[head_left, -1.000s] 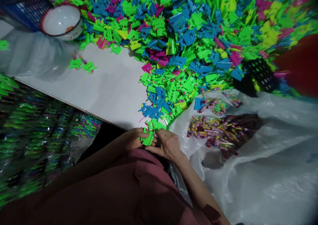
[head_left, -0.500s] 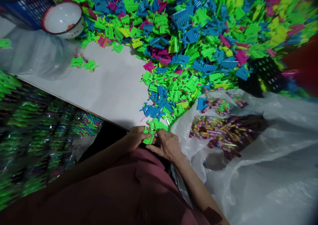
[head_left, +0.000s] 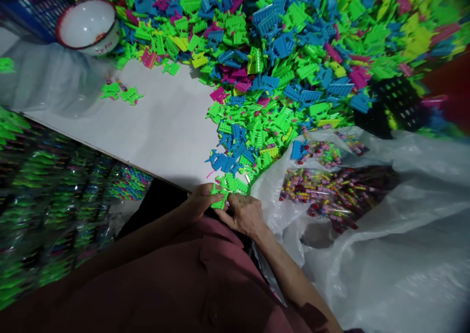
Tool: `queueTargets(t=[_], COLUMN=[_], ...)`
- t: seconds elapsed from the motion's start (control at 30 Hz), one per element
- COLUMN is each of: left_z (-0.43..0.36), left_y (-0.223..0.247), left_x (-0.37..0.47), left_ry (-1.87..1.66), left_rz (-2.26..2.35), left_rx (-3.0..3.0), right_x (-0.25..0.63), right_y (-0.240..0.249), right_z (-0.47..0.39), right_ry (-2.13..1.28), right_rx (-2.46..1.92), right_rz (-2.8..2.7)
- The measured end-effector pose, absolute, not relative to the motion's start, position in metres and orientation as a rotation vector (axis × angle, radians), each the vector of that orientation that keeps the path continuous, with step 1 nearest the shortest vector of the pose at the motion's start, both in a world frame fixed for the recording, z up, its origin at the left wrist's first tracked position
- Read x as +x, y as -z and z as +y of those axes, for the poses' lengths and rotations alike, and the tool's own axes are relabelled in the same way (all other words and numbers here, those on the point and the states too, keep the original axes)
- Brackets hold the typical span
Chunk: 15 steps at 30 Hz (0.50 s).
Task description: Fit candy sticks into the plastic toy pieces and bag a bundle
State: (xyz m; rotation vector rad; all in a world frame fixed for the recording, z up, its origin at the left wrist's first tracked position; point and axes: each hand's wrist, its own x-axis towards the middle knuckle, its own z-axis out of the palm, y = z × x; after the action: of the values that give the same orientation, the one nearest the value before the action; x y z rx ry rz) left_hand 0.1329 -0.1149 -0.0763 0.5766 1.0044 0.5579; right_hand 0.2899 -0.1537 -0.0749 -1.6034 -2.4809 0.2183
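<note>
A bright green plastic toy piece (head_left: 219, 200) is held by the thumb and fingers of the left hand (head_left: 199, 202), at the near edge of the white table (head_left: 161, 122). The right hand (head_left: 245, 215) is curled just beside it; whether something is gripped there cannot be told.

From close overhead, one head-worn camera faces forward and down over the left hand (head_left: 200, 200), right hand (head_left: 245, 216) and table (head_left: 161, 120).
</note>
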Motion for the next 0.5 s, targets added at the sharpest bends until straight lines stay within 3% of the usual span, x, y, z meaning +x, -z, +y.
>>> queueTargets(t=[0.27,0.5], left_z=[-0.109,-0.104], left_y=[0.075,0.067], left_x=[0.128,0.130], left_ry=[-0.475,-0.539], left_rz=[1.007,0.983], left_rx=[0.621,0.517], right_x=[0.287,0.296], right_y=[0.071,0.049], right_z=[-0.153,-0.151], right_ry=[-0.378,-0.909], right_rx=[-1.687,-1.586], right_rz=[-2.356,-2.033])
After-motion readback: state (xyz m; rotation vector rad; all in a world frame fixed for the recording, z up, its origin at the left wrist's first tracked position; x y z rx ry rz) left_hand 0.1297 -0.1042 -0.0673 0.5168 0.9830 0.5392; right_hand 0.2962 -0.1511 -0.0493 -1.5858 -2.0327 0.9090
